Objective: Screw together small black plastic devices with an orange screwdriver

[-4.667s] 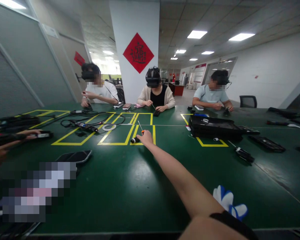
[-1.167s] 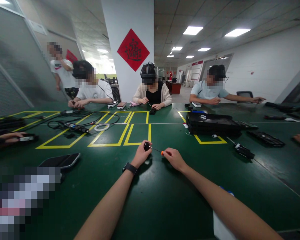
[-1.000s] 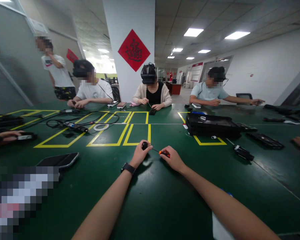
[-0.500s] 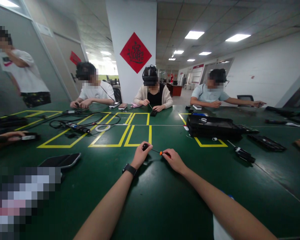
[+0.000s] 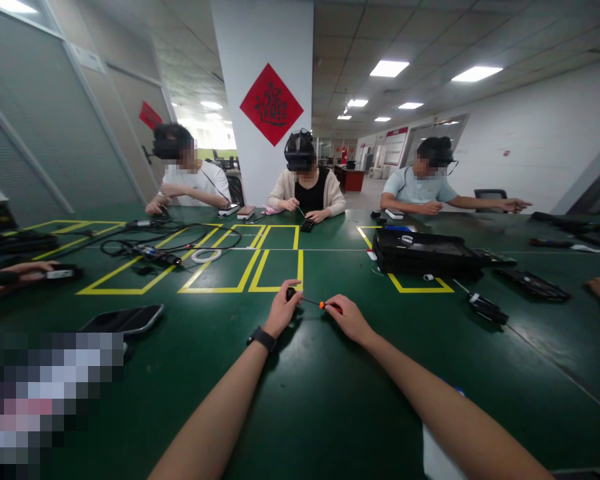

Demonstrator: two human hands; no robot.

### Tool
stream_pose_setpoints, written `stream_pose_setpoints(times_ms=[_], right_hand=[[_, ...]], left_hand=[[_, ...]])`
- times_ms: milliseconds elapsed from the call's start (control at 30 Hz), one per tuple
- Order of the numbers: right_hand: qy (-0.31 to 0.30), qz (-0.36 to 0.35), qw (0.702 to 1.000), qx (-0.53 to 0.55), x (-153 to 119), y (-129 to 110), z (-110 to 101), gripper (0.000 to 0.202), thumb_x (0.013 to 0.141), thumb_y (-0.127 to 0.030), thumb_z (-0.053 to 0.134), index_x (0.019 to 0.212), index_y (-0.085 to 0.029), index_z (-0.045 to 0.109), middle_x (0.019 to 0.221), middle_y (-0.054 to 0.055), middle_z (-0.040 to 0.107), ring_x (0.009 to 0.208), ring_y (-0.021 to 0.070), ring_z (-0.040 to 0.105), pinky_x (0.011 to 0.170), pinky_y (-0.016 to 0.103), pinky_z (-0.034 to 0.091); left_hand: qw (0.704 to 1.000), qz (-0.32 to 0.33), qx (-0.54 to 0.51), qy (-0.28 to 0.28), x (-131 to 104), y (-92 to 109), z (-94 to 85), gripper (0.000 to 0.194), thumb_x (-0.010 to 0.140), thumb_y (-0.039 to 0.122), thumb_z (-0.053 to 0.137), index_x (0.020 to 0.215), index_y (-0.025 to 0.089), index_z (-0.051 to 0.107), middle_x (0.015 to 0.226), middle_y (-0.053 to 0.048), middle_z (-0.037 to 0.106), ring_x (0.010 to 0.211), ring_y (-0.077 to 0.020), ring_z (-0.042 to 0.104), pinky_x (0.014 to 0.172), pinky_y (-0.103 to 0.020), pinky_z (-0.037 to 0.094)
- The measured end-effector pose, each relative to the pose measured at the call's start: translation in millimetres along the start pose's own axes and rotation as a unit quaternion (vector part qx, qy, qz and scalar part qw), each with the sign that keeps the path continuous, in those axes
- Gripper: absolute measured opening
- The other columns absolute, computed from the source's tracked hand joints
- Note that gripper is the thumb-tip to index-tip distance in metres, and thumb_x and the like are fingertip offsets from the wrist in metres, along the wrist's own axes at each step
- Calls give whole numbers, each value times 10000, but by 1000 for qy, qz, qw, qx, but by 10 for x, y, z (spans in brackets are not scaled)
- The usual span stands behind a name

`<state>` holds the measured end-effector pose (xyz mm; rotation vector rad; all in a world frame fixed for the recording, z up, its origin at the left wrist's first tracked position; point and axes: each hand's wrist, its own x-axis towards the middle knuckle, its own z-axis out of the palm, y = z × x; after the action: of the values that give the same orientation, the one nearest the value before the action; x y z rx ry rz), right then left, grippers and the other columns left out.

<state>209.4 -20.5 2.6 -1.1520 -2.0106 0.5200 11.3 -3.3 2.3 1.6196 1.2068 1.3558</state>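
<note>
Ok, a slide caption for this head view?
Left hand steadies small black part; right hand holds orange-handled screwdriver to it.

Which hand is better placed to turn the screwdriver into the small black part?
Right, probably: the right hand grips the orange-handled screwdriver, its tip toward the small black part pinched by the left hand.

Three seated people (image 5: 307, 183), one screwdriver (image 5: 314, 303), perhaps four yellow taped boxes (image 5: 275, 267).

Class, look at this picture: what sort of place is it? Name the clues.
Probably an electronics assembly workshop: a long green work table marked with yellow tape rectangles, black cables, and an orange-handled small screwdriver in the right hand.
</note>
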Motion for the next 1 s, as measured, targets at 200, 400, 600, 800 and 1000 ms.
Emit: stream_pose_setpoints(times_ms=[200,400,600,800,1000], right_hand=[[9,6,1000,6,-29,-32,-12,194,799,-304,516,939,-183,573,901,32,584,841,152,512,777,285,393],[-5,-19,999,-36,17,16,2,304,897,-277,342,832,-171,619,845,48,591,853,158,497,827,308,357],[15,7,1000,0,-20,23,15,148,809,-280,508,910,-184,558,893,30,572,834,154,501,767,292,391],[16,7,1000,-3,22,55,24,228,872,-277,386,886,-179,592,894,45,580,867,156,502,817,306,378],[22,-9,1000,-13,26,75,25,220,867,-244,388,872,-174,597,924,59,565,894,162,497,850,315,372]], left_hand=[[999,26,31,-13,-21,33,-36,272,727,398,551,890,183,584,685,7,571,630,-125,528,622,-246,398],[999,24,39,-24,1,32,-44,291,658,397,625,838,169,607,708,-5,584,658,-135,529,656,-263,397],[999,26,42,-19,5,29,-37,308,626,382,661,831,176,560,718,12,570,675,-125,531,668,-252,396],[999,25,46,-12,19,7,-32,258,679,390,610,814,179,550,741,12,565,679,-119,514,666,-244,389],[998,32,56,-3,27,-18,-33,243,704,402,583,793,179,549,762,3,568,712,-131,515,683,-252,387]])
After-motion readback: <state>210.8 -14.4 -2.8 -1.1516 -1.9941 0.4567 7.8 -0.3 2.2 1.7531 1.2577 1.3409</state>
